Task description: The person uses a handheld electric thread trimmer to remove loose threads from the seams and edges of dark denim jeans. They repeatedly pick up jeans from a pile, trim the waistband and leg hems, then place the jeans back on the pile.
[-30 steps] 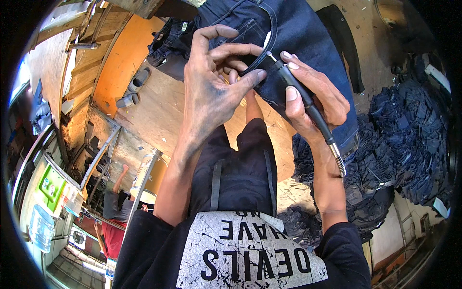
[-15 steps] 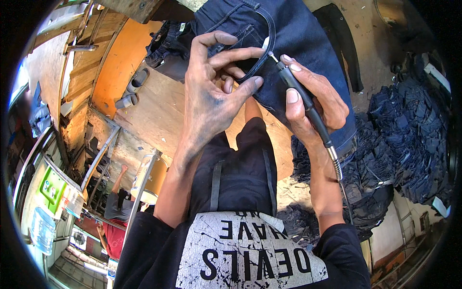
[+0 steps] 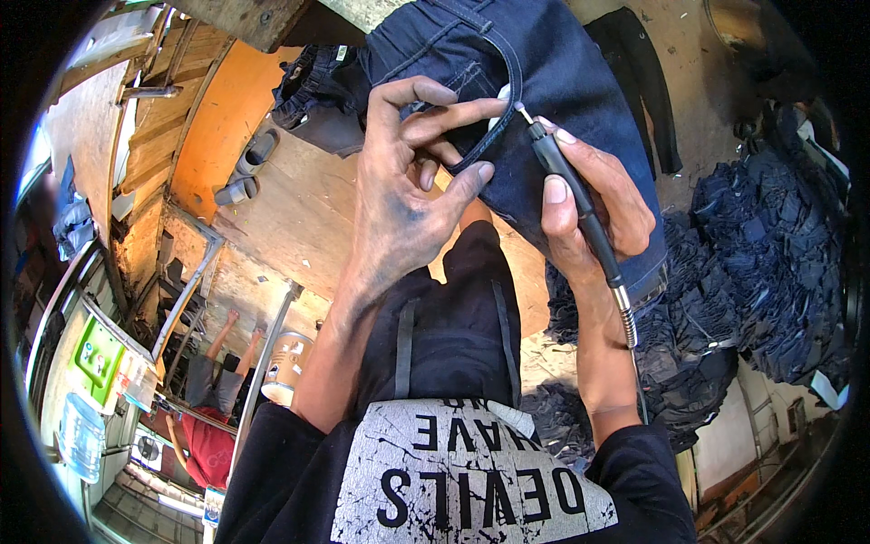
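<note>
Dark blue denim jeans (image 3: 580, 82) hang in front of me, their stitched waistband edge (image 3: 515, 72) curving down toward my hands. My left hand (image 3: 408, 172) is bent around that edge, its index finger stretched along the cloth and its thumb lower down at the band. A small white patch shows by the index fingertip; I cannot tell what it is. Held like a pen in my right hand (image 3: 603, 195) is a slim black rotary tool (image 3: 580, 195) with a metal cable sleeve. Its thin tip meets the band, or nearly so, close to the left index fingertip.
Heaps of dark garments (image 3: 761, 263) lie at the right. Black trousers (image 3: 639, 82) are spread beyond the jeans. Sandals (image 3: 249, 168) rest on the board floor at the left. Behind a metal pole (image 3: 267, 354), a person in red (image 3: 207, 444) is at lower left.
Both hands have shifted slightly, with the band edge moving a little right and down. The tool stays at the band. At lower left, the other person shows more of their arms.
</note>
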The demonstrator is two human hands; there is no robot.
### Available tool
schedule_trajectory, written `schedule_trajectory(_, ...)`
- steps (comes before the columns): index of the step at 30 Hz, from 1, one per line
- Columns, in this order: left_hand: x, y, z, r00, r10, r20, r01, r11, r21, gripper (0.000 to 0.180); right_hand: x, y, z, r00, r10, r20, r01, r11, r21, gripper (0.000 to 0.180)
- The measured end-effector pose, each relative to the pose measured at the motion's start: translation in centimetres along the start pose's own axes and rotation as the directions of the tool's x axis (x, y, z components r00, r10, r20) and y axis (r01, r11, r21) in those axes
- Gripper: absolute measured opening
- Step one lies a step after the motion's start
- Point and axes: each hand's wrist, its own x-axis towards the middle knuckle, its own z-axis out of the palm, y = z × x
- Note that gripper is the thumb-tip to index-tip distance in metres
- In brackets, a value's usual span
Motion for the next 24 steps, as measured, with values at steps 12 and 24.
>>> schedule_trajectory(12,0.25,0.13,0.49,0.997,0.083,0.008,-0.083,0.996,0.012,0.061,-0.12,0.09,-0.15,0.999,0.033,-0.002,-0.033,0.997,-0.074,0.032)
schedule_trajectory(24,0.21,-0.10,0.30,0.993,0.120,0.020,-0.122,0.985,0.119,0.060,-0.65,0.11,-0.03,0.998,0.057,-0.001,-0.056,0.986,-0.154,0.032)
